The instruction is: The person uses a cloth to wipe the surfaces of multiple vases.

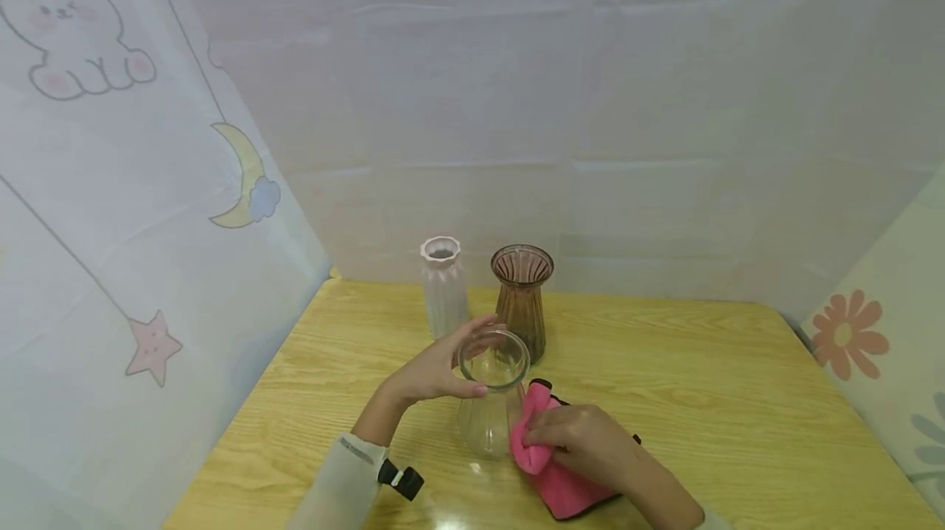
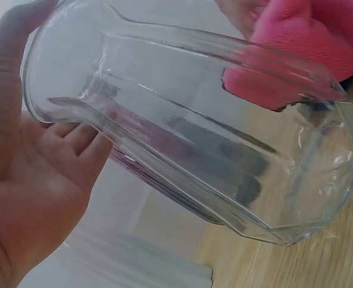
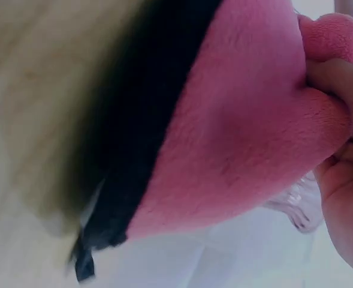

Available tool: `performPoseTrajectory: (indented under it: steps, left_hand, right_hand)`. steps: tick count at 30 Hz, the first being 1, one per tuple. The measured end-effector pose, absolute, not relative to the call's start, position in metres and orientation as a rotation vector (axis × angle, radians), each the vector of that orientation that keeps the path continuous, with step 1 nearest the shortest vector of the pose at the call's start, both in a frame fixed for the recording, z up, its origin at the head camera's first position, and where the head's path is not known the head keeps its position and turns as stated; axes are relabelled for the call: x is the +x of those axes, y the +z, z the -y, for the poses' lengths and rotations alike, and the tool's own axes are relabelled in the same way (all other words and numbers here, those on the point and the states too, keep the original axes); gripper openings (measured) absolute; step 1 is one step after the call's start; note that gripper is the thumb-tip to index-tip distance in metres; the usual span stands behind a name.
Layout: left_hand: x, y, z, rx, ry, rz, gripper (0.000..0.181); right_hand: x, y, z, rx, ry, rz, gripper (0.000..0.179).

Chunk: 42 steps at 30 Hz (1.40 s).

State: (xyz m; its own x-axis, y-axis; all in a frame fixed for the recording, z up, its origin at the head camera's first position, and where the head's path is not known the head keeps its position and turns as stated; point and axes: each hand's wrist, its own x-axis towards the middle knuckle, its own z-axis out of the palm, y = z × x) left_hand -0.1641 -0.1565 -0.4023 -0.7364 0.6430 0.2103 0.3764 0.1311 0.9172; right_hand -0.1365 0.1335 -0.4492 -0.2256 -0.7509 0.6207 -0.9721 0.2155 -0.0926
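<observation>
A clear glass vase [image 1: 483, 429] with a wide round rim stands near the middle of the table's front half. My left hand [image 1: 434, 367] holds it around the neck, thumb on the near side and fingers on the far side. In the left wrist view the vase [image 2: 194, 150] shows flat facets and a thick base close to the wood. My right hand [image 1: 594, 441] grips a pink plush cloth [image 1: 564, 491] with dark edging, bunched against the vase's right side. The cloth [image 3: 236, 132] hangs below the right fingers in the right wrist view.
Behind the clear vase stand a white ribbed vase [image 1: 445, 296] and a brownish-purple ribbed glass vase [image 1: 521, 308]. They stand on the yellow wood-grain table [image 1: 701, 382]. A pale wall sheet [image 1: 517, 103] rises behind the table's back edge.
</observation>
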Motion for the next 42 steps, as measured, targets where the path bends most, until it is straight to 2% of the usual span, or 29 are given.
performPoseTrajectory:
  steps: [3, 7, 10, 18, 30, 31, 34, 35, 38, 42]
  left_hand:
    - [-0.158, -0.403, 0.157, 0.943, 1.658, -2.281, 0.105]
    - [-0.144, -0.402, 0.153, 0.832, 1.664, -2.473, 0.102]
    - [-0.136, -0.402, 0.147, 0.752, 1.673, -2.564, 0.099]
    - [-0.13, -0.402, 0.135, 0.683, 1.715, -2.545, 0.096]
    - [-0.15, -0.402, 0.145, 0.896, 1.641, -2.363, 0.089]
    - [-0.152, -0.402, 0.147, 0.922, 1.634, -2.334, 0.089]
    - [-0.158, -0.401, 0.152, 0.994, 1.606, -2.253, 0.088]
    - [-0.161, -0.401, 0.153, 1.015, 1.602, -2.221, 0.088]
    - [-0.167, -0.4, 0.156, 1.058, 1.593, -2.139, 0.089]
    - [-0.172, -0.402, 0.159, 1.083, 1.604, -2.104, 0.099]
  right_hand:
    - [-0.136, -0.441, -0.137, 1.542, 0.721, 2.019, 0.041]
    - [-0.139, -0.429, -0.138, 1.443, 0.792, 1.899, 0.02]
    - [-0.141, -0.425, -0.134, 1.393, 0.767, 1.813, 0.03]
    - [-0.145, -0.431, -0.123, 1.379, 0.773, 1.752, 0.027]
    - [-0.141, -0.447, -0.125, 1.422, 0.715, 1.885, 0.035]
    - [-0.141, -0.449, -0.126, 1.438, 0.708, 1.906, 0.034]
    - [-0.14, -0.455, -0.129, 1.492, 0.679, 1.944, 0.013]
    - [-0.14, -0.457, -0.13, 1.508, 0.67, 1.958, 0.013]
    - [-0.14, -0.459, -0.133, 1.551, 0.641, 2.011, 0.033]
    - [-0.139, -0.455, -0.137, 1.563, 0.636, 2.064, 0.039]
